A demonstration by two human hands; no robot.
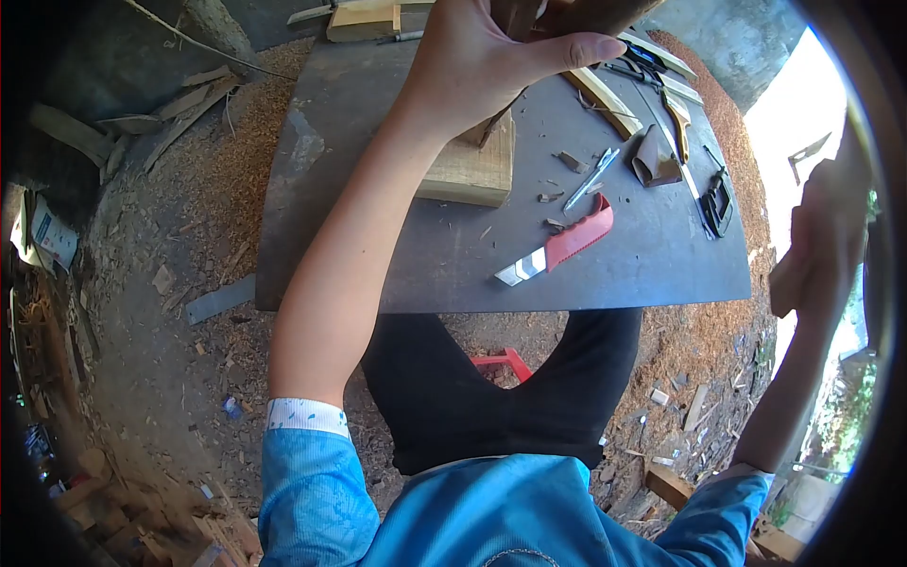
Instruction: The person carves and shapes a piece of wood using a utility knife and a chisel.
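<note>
My left hand is closed around a dark brown piece of wood at the top edge, its thumb lying along the wood. Part of the piece is cut off by the frame. Below that hand, a pale wooden block rests on the dark table. At the far right my right hand is raised beside the table, dim and distorted near the lens edge. Its fingers seem curled, with a brown shape at them that I cannot identify. A red-handled snap-off knife lies near the table's front edge, blade toward the left.
On the table lie a slim silver-blue pen-like tool, a small brown wooden block, a wooden-handled tool, a black clamp and a pale wooden strip. Wood chips are scattered around. Sawdust covers the floor.
</note>
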